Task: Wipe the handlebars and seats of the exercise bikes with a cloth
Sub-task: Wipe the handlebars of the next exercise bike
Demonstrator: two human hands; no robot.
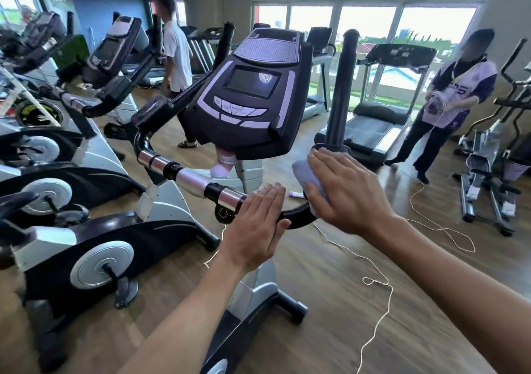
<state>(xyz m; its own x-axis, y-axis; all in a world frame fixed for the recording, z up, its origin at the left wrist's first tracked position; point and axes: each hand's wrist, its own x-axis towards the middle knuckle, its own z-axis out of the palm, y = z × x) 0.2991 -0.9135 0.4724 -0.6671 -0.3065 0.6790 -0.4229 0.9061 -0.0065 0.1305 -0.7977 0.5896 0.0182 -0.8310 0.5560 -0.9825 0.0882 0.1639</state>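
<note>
At five o'clock of the console [247, 97], the right hand [349, 191] presses a cloth [306, 174] flat-fingered onto the handlebar [296, 218] (black section); the left hand [255, 225] rests there, fingers straight.

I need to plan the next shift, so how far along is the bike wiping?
Nothing shows as finished; one picture cannot tell wiped surfaces from unwiped. In hand: the right hand presses a cloth flat against the right side of the nearest bike's handlebar, while the left hand rests open on the bar. Left: this bike's seat, out of view, and the bikes in the row to the left.
</note>
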